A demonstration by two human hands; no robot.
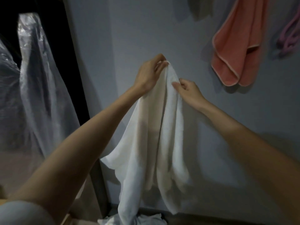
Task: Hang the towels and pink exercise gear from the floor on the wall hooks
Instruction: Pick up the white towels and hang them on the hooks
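White towel [155, 135]: held against the wall [129, 30], hanging long, its low end near the floor.
Left hand [149, 73]: pinches the top of the towel; the hook is hidden behind it.
Right hand [188, 91]: pinches a fold just below.
Biggest risk: the thick bunch only half catches the hook and the heavy towel slides off on release.
Smaller risk: uneven sides pull it down.
Count, white towel in hands: one.
Count, pink towel [233, 51] hung: one.
Count, white cloth [146, 220] on floor: one heap.
Count, pink gear [289, 39] hung: one bundle.

A crumpled white cloth [151, 219] lies on the floor [194, 222].
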